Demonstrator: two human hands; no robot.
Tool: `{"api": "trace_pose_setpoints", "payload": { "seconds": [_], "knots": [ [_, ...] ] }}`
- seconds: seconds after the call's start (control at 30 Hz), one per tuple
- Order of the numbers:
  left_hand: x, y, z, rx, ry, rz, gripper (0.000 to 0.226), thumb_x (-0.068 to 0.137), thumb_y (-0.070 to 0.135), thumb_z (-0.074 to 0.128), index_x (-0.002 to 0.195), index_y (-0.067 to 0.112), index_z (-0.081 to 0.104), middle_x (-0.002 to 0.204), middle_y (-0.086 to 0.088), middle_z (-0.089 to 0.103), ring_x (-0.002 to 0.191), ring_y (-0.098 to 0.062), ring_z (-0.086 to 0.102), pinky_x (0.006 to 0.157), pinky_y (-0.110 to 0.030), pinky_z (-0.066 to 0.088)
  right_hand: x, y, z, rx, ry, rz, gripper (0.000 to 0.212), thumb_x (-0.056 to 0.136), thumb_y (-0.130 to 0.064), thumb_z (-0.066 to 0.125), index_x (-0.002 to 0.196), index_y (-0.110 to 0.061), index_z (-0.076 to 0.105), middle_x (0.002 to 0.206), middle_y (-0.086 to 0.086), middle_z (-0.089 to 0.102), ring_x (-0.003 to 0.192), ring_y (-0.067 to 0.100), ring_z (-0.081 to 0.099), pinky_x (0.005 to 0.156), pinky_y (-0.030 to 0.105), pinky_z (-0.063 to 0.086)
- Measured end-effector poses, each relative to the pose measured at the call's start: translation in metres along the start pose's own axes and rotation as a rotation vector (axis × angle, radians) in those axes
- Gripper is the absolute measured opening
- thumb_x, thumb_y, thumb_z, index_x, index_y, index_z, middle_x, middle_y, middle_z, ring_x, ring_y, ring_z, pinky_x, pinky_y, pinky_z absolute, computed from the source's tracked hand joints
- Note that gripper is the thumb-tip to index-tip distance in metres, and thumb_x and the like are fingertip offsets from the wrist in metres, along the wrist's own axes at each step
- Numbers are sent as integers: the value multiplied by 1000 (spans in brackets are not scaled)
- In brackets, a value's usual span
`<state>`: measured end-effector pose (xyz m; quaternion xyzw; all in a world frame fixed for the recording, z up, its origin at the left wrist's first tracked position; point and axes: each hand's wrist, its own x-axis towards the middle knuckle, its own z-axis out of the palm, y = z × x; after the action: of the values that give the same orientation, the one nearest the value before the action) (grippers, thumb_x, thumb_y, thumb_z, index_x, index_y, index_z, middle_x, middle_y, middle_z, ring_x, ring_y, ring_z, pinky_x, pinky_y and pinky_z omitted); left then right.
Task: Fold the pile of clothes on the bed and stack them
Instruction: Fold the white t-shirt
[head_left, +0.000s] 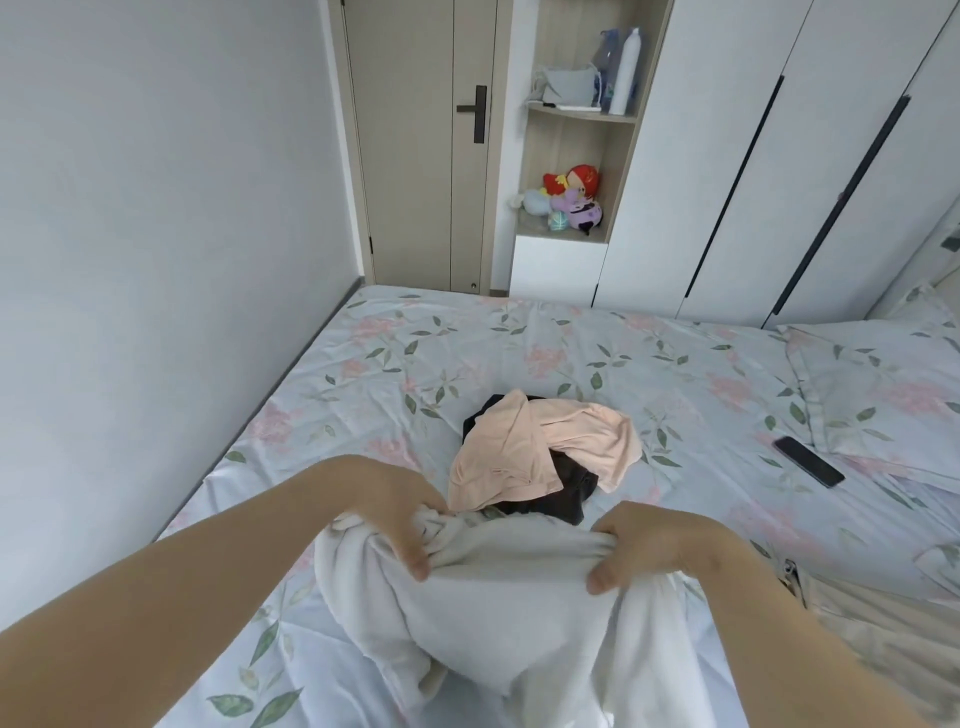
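Note:
A white garment (498, 618) hangs bunched in front of me over the near part of the bed (467, 358). My left hand (395, 509) grips its upper edge on the left, and my right hand (644, 545) grips the same edge on the right. Just beyond my hands lies a small pile: a peach garment (524, 452) spread loosely on top of a dark garment (566, 493), which shows only at the pile's edges.
A black phone (808, 461) lies on the sheet to the right, beside a floral pillow (883, 384). A beige cloth (883, 623) sits at the near right. The wall runs along the bed's left side; a door, shelves and wardrobe stand behind.

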<state>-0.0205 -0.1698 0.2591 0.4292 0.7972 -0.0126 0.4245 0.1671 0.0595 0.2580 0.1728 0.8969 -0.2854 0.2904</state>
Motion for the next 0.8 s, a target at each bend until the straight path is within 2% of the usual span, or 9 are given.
{"api": "trace_pose_setpoints", "payload": {
  "seconds": [0.1, 0.23, 0.3, 0.37, 0.43, 0.53, 0.63, 0.73, 0.8],
  "knots": [
    [12, -5, -2, -76, 55, -13, 24, 63, 50, 74, 78, 39, 58, 78, 13, 60, 74, -15, 55, 76, -33, 44, 19, 11, -1, -57, 101, 103, 22, 81, -26, 66, 73, -8, 56, 68, -4, 47, 56, 7, 41, 47, 17, 28],
    [35, -4, -48, -488, 516, -102, 37, 76, 29, 75, 104, 32, 52, 99, 3, 58, 92, -17, 55, 78, -25, 43, 53, -6, -27, 703, 489, 162, 17, 86, -5, 57, 72, -10, 49, 69, 8, 44, 57, 18, 40, 50, 23, 29],
    [51, 4, -82, -893, 870, -69, 27, 81, 18, 72, 102, 22, 56, 98, -1, 56, 89, -19, 53, 70, -25, 41, 66, -29, -55, 1269, 621, 5, 16, 88, 6, 50, 92, -8, 56, 82, 11, 53, 75, 22, 52, 59, 28, 43],
    [65, 10, -115, -1239, 1069, 78, 60, 84, 16, 70, 136, 23, 40, 125, -2, 47, 105, -19, 51, 84, -32, 47, 76, -48, -82, 1373, 639, -211, 37, 91, 4, 48, 124, -13, 46, 101, 2, 55, 94, 6, 58, 84, 20, 45],
    [80, 11, -129, -1299, 1082, 133, 84, 86, 21, 68, 149, 28, 12, 148, -2, 27, 126, -18, 41, 98, -32, 45, 91, -58, -88, 1287, 639, -261, 68, 93, -7, 51, 149, -25, 17, 130, 0, 41, 124, -4, 40, 100, 20, 28],
    [105, 7, -115, -943, 993, -17, 78, 89, 21, 63, 150, 24, 15, 154, -4, 18, 118, -14, 40, 73, -15, 46, 107, -49, -70, 1316, 599, -160, 72, 94, -13, 53, 150, -34, 13, 154, -5, 20, 137, 16, 27, 105, 36, 25],
    [135, -4, -71, -747, 868, -131, 53, 90, 20, 60, 139, 19, 40, 140, -8, 42, 87, -14, 51, 63, -21, 41, 129, -20, -30, 1196, 584, 13, 60, 92, -7, 53, 144, -24, 28, 134, 5, 41, 110, 20, 47, 88, 30, 37],
    [161, -16, -16, -647, 691, -208, 36, 90, 20, 58, 126, 18, 55, 130, -6, 53, 102, -22, 56, 75, -24, 44, 147, 9, 14, 1057, 518, 218, 43, 91, -6, 53, 129, -22, 39, 102, 7, 48, 66, 13, 43, 57, 23, 33],
    [177, -24, 22, -600, 564, -235, 32, 90, 20, 57, 122, 19, 58, 128, -3, 55, 107, -20, 55, 76, -22, 43, 159, 30, 47, 1017, 470, 333, 37, 91, -9, 54, 127, -14, 46, 101, 7, 49, 66, 14, 44, 58, 24, 33]
  ]
}}
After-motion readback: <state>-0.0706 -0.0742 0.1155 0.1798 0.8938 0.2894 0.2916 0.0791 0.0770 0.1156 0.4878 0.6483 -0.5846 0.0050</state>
